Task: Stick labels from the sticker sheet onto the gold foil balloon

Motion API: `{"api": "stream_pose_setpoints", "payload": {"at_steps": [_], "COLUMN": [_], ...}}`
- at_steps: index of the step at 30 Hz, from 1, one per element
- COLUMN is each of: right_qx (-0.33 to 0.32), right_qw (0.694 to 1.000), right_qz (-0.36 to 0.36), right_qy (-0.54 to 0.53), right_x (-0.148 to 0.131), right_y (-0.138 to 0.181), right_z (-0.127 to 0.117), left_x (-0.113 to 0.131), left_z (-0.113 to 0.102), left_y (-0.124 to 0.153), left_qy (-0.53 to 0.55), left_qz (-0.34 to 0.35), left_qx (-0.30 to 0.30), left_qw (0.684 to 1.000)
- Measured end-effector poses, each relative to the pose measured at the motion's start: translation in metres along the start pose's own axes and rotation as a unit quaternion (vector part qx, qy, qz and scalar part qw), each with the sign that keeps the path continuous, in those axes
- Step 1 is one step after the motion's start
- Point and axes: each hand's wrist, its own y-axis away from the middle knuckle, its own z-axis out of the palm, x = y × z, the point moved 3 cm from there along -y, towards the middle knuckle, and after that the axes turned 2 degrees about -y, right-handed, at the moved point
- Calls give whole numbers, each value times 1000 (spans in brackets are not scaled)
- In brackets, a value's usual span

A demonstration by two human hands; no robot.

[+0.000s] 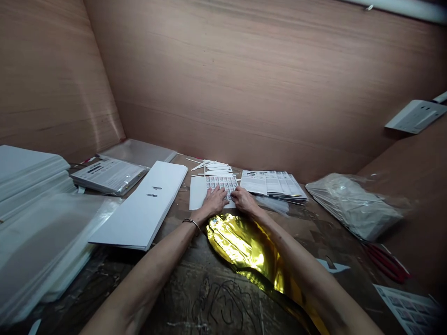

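Both my hands rest on a white sticker sheet [220, 182] printed with rows of small labels, lying on the table ahead of me. My left hand [213, 201] lies on its near left part with fingers stretched flat; a bracelet circles that wrist. My right hand [243, 200] sits at the sheet's near right corner, fingers curled down onto the edge. A crumpled gold foil piece [240, 246] lies under and between my forearms.
A long stack of white sheets [146, 204] lies to the left, with clear bags [42, 232] and a bagged leaflet pack [108, 174] beyond. Peeled white strips [213, 166] lie behind the sheet. Fanned leaflets [272, 184], a bagged bundle [352, 204], red scissors [384, 263] lie right.
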Motion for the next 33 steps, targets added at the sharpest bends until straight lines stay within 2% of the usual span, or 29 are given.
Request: {"api": "stream_pose_setpoints", "payload": {"at_steps": [7, 18, 21, 26, 29, 33], "right_qx": [9, -40, -54, -20, -12, 23], "right_qw": [998, 985, 990, 999, 998, 986], "right_qz": [26, 150, 128, 48, 55, 62], "right_qy": [-65, -77, -32, 5, -35, -152], "right_x": [4, 10, 5, -4, -1, 5], "right_y": [-7, -23, -27, -28, -26, -21], "right_z": [-2, -1, -3, -2, 0, -2], "left_x": [3, 3, 4, 5, 4, 3], "left_z": [-6, -7, -8, -8, -7, -6], "left_y": [2, 3, 4, 4, 3, 4], "left_qy": [-1, 12, 10, 11, 14, 16], "left_qz": [2, 6, 6, 7, 5, 12], "left_qx": [1, 14, 13, 13, 15, 24], "left_qw": [1000, 1000, 1000, 1000, 1000, 1000]}}
